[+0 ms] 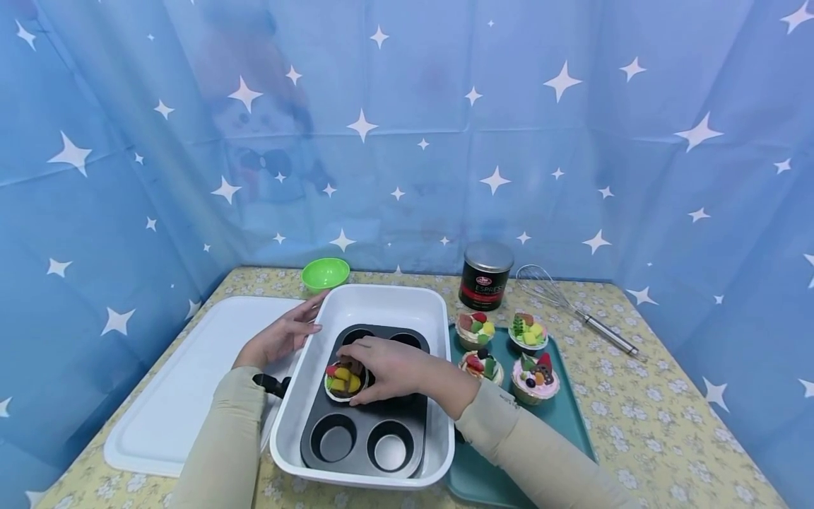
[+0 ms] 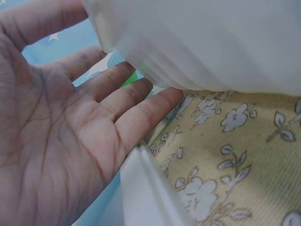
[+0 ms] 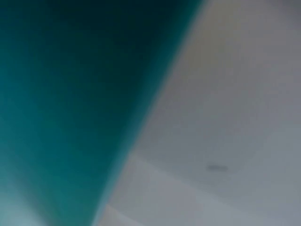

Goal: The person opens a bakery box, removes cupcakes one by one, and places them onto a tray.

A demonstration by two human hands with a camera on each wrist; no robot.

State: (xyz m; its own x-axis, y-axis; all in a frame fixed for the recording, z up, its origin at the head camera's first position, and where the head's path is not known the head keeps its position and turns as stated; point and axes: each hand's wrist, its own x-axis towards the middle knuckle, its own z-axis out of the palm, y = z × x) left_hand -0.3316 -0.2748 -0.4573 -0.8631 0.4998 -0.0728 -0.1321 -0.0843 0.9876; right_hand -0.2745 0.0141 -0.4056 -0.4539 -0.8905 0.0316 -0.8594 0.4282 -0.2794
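Observation:
My right hand (image 1: 396, 366) pinches a fruit-topped cupcake (image 1: 343, 380) at the middle left cup of a dark muffin tin (image 1: 362, 461). Yellow and red pieces show on top of the cupcake; fingers and thumb cover its right side. The tin lies inside a deep white rectangular pan (image 1: 289, 461). At the pan's left wall, my left hand (image 1: 282, 338) has its fingers stretched out, and in the left wrist view the fingertips (image 2: 175, 94) lie right at the pan's outer side. Only blurred teal and pale surfaces fill the right wrist view; the right hand is hidden there.
A teal tray (image 1: 575, 424) with several fruit-topped cupcakes (image 1: 535, 379) stands right of the pan. Behind are an espresso tin (image 1: 486, 276), a whisk (image 1: 575, 311) and a green bowl (image 1: 326, 274). A white board (image 1: 184, 382) lies left, with a black handle (image 1: 272, 385) beside the pan.

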